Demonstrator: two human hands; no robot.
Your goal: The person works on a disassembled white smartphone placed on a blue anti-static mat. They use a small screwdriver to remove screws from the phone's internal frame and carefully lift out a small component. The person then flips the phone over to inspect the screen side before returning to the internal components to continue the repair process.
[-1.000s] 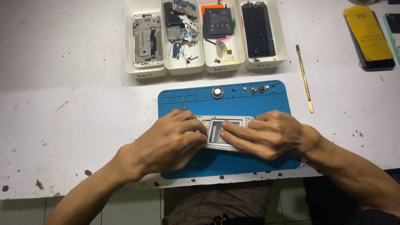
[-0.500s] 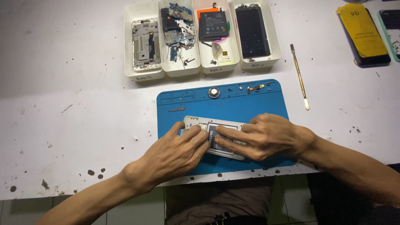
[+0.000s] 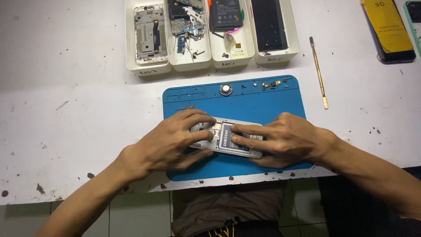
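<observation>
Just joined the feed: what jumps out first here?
Both hands, left hand and right hand, press on an opened phone lying on the blue mat at the table's near edge. Behind the mat stand four white trays of phone parts, with a thin pry tool to their right.

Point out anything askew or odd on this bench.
The phone under both hands lies slightly tilted on the blue mat, back open. Dark specks and chips mar the white table. Nothing else stands out.
</observation>
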